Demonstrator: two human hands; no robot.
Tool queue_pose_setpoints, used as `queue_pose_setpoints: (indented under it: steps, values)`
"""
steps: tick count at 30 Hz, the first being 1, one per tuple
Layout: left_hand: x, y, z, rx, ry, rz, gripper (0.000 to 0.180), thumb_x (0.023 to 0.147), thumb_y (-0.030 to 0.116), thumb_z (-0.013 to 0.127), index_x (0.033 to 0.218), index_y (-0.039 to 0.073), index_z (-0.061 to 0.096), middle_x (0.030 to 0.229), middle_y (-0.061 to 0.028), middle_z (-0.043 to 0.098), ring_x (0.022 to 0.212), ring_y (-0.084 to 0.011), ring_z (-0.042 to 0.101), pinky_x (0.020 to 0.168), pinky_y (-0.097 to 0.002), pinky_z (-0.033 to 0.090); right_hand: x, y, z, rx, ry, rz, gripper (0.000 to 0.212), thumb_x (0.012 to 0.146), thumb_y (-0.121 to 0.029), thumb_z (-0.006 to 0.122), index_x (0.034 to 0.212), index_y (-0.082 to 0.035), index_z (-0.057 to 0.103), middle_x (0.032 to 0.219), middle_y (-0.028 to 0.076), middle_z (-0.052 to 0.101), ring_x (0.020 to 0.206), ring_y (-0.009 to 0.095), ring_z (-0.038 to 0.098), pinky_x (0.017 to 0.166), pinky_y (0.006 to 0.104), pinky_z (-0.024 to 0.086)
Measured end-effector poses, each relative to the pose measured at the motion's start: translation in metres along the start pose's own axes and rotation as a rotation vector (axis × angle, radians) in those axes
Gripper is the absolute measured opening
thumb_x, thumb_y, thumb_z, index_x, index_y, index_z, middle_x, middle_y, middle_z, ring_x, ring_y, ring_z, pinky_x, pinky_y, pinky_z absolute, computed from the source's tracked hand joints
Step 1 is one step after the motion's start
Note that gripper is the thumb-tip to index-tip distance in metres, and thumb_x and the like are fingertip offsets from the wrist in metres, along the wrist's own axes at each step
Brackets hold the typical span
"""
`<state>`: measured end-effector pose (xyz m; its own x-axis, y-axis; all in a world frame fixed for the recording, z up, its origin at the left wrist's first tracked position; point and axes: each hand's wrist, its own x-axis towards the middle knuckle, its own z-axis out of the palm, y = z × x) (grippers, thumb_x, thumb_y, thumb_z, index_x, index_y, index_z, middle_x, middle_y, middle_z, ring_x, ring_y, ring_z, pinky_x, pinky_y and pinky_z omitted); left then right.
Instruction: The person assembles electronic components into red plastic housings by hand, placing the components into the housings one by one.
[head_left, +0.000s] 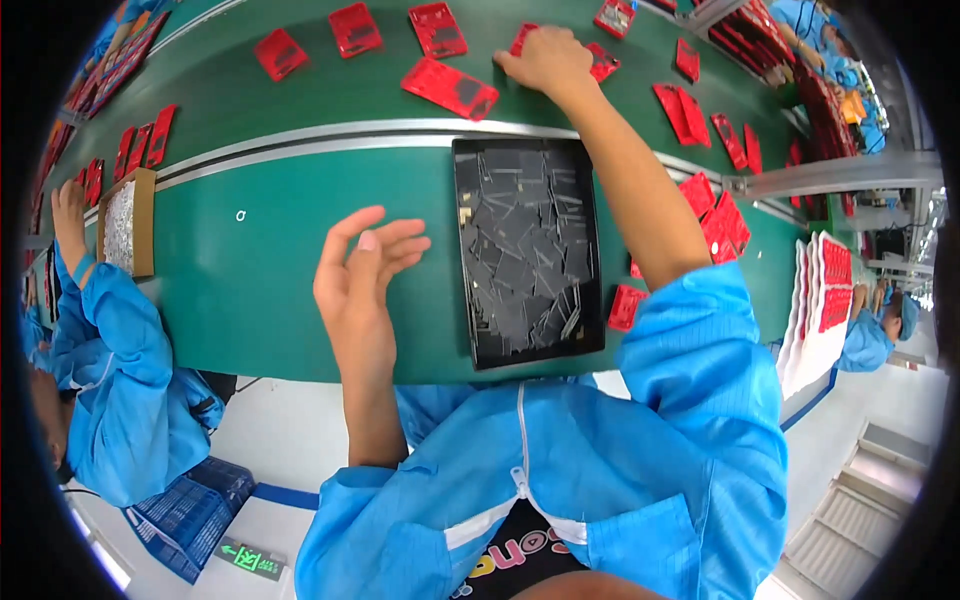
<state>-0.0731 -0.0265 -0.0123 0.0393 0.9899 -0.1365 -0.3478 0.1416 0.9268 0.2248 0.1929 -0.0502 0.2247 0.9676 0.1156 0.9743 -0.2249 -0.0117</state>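
My right hand [550, 60] reaches far across to the belt, fingers bent over a small red plastic case [522, 38] that shows between thumb and forefinger. Another red case [603, 64] lies right beside that hand. Over the bench my left hand [365, 270] hovers with loosely curved fingers apart, holding nothing. Between my arms sits a black tray [465, 300] full of thin dark grey rectangular pieces [525, 240]. Red cases [450, 88] with dark insides lie flat on the green belt [220, 70], left of my right hand.
A metal rail [330, 133] divides belt from bench. Red cases [715, 220] pile up right of the tray, near white stacked trays [820, 310]. A metal bar [840, 178] juts in from the right. At left are a cardboard box [145, 225] and a co-worker's hand [70, 215].
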Motion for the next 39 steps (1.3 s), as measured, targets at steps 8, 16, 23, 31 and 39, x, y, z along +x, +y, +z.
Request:
queue_pose_setpoints:
  steps: [8,16,23,31,39]
  values:
    - [0.005,-0.007,0.004,0.019,-0.125,-0.006,0.034,0.107,0.023,0.051,0.125,-0.005,0.057,0.106,-0.02,0.072,0.081,-0.0186,0.069,0.069,-0.0291,0.054,-0.096,-0.033,-0.099,0.367,-0.008,-0.273,0.062,0.079,-0.036,0.073,0.125,0.003,0.059,0.119,0.025,0.063,0.11,0.04,0.064,0.094,0.0445,0.052]
    - [0.008,-0.018,0.022,-0.036,0.041,-0.029,0.026,0.105,0.024,0.06,0.094,0.002,0.068,0.068,-0.0046,0.068,0.048,-0.0061,0.054,0.041,-0.021,0.036,-0.181,-0.013,-0.101,0.803,0.015,-0.661,0.019,0.089,-0.017,0.072,0.101,-0.003,0.07,0.09,0.014,0.062,0.075,0.032,0.065,0.066,0.0436,0.051]
    - [-0.003,-0.01,0.02,-0.077,-0.039,-0.023,0.023,0.103,0.022,0.062,0.098,-0.001,0.066,0.073,-0.0088,0.07,0.05,-0.0118,0.061,0.041,-0.0234,0.043,-0.166,-0.001,-0.041,-0.007,0.062,-0.731,0.017,0.089,-0.018,0.07,0.099,-0.005,0.074,0.084,0.01,0.066,0.072,0.032,0.067,0.063,0.0431,0.055]
    - [-0.012,0.004,0.009,-0.01,-0.025,-0.015,0.026,0.096,0.011,0.069,0.113,-0.006,0.061,0.091,-0.0167,0.075,0.063,-0.0218,0.073,0.045,-0.0255,0.052,-0.167,0.012,-0.055,0.633,0.014,-0.476,0.013,0.083,-0.01,0.078,0.093,-0.002,0.075,0.073,0.005,0.065,0.061,0.017,0.062,0.055,0.0332,0.045]
    - [-0.011,0.003,0.008,-0.04,-0.094,-0.051,0.031,0.095,0.008,0.068,0.119,-0.007,0.055,0.099,-0.0211,0.074,0.071,-0.0278,0.076,0.049,-0.0282,0.056,-0.198,0.01,-0.092,1.441,-0.362,-0.071,0.014,0.089,-0.004,0.076,0.101,0.0,0.071,0.086,0.006,0.072,0.074,0.012,0.071,0.057,0.0219,0.046]
